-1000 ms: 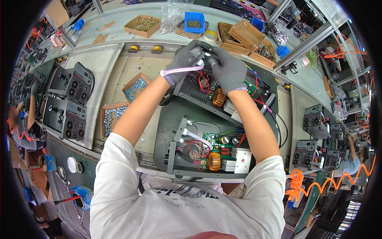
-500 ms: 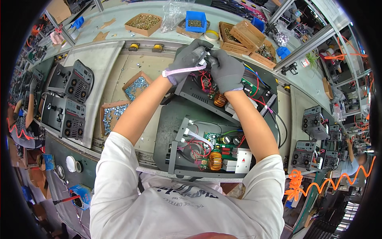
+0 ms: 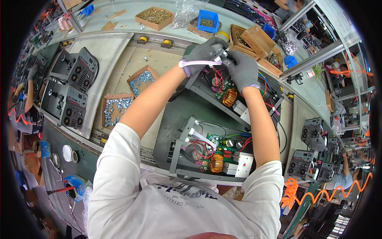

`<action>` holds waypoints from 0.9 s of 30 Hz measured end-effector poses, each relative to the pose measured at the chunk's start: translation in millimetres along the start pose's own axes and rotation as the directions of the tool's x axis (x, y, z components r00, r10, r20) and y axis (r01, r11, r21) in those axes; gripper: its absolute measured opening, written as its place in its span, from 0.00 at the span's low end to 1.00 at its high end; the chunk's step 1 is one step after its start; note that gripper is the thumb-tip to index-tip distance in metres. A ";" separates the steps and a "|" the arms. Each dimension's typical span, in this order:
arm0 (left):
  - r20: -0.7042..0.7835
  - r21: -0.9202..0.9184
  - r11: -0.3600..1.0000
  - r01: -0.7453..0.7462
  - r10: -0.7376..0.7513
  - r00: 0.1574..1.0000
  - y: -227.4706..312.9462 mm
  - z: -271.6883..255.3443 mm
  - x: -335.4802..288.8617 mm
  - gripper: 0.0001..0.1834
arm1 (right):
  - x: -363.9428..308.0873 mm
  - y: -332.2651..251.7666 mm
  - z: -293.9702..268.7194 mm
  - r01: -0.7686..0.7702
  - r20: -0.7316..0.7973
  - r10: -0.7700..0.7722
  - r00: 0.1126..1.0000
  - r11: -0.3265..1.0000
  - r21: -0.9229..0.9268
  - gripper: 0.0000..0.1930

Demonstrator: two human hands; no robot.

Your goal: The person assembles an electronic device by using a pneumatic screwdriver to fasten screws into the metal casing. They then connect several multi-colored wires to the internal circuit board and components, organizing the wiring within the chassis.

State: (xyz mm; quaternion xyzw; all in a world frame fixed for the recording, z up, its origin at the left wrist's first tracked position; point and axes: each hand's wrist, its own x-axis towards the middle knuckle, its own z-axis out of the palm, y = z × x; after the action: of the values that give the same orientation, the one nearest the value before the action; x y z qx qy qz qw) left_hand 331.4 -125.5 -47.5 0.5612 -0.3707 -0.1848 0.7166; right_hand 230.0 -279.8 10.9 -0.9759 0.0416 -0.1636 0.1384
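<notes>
Both my hands wear grey gloves and meet above the far-left end of the farther open metal chassis [image 3: 223,104]. My left hand [image 3: 202,55] is closed by a pink-and-white ribbon cable [image 3: 201,63], which trails back across its wrist. White connector pieces show at the fingertips. Pressed against the left fingertips, my right hand [image 3: 243,72] is bent in a pinch; what it grips is mostly hidden. Inside that chassis are a copper-wound coil [image 3: 229,97], red wires and a green board. A second open chassis [image 3: 211,175] with similar parts lies nearer me.
Cardboard trays of screws [image 3: 115,109] lie to the left, beside finished-looking grey machines [image 3: 73,99]. Along the back shelf stand a box of brass-coloured fasteners [image 3: 155,18], a blue bin [image 3: 207,20] and open cartons [image 3: 258,40]. An orange coiled hose [image 3: 318,191] hangs at right.
The view has shifted, so the bench appears farther right. My hands stay together at the same chassis end, with the ribbon cable's connector end turned slightly.
</notes>
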 end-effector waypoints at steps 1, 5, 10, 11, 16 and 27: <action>-0.024 0.064 0.998 -0.022 0.024 0.999 -4.9 -2.0 5.8 0.18 | 2.7 2.8 5.1 -0.011 -0.032 0.011 0.999 1.000 0.015 0.16; 0.018 0.544 0.798 -0.258 0.297 0.955 -20.1 -8.9 16.6 0.19 | 11.0 10.1 20.9 0.017 -0.149 -0.016 0.989 1.000 0.007 0.14; -0.015 0.288 0.953 -0.097 0.105 0.994 -12.6 -5.1 9.2 0.18 | 9.6 0.1 9.1 -0.008 -0.094 0.002 0.996 0.998 -0.057 0.14; -0.003 0.288 0.952 -0.101 0.107 0.994 -10.8 -5.9 7.7 0.17 | 7.7 -10.8 -3.3 -0.033 -0.062 0.029 0.998 0.997 -0.063 0.14; 0.010 0.453 0.877 -0.159 0.173 0.985 6.8 -4.8 -5.0 0.16 | -11.6 -64.6 -46.8 0.386 -0.135 -0.387 0.912 0.922 -0.039 0.17; -0.081 0.507 0.855 -0.111 0.175 0.981 30.1 5.4 -26.0 0.25 | -48.3 67.8 -94.3 -0.431 0.184 0.525 0.831 0.817 -0.384 0.25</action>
State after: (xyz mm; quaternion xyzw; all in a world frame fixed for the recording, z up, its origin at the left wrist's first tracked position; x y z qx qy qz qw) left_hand 305.8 -102.3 -27.0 0.7088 -0.4014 0.0067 0.5800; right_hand 150.9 -362.9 62.4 -0.9552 0.2942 0.0264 0.0163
